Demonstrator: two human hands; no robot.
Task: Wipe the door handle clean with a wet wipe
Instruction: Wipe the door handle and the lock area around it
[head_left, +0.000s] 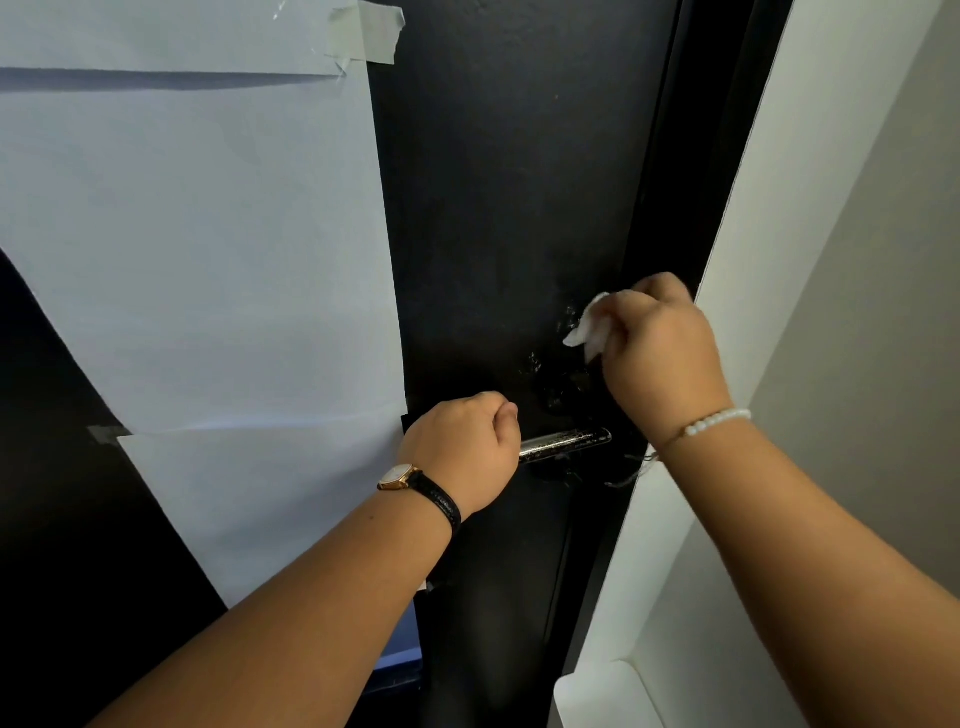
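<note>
At centre right of the frame, our right hand (662, 353) pinches a crumpled wet wipe (589, 328) against the black door (493, 208). Just below it, our left hand (465, 441) is curled around the door handle (566, 442).

L hand (464, 447) on door handle (566, 443) — R hand (662, 353) w/ wet wipe (589, 328) above.
</note>
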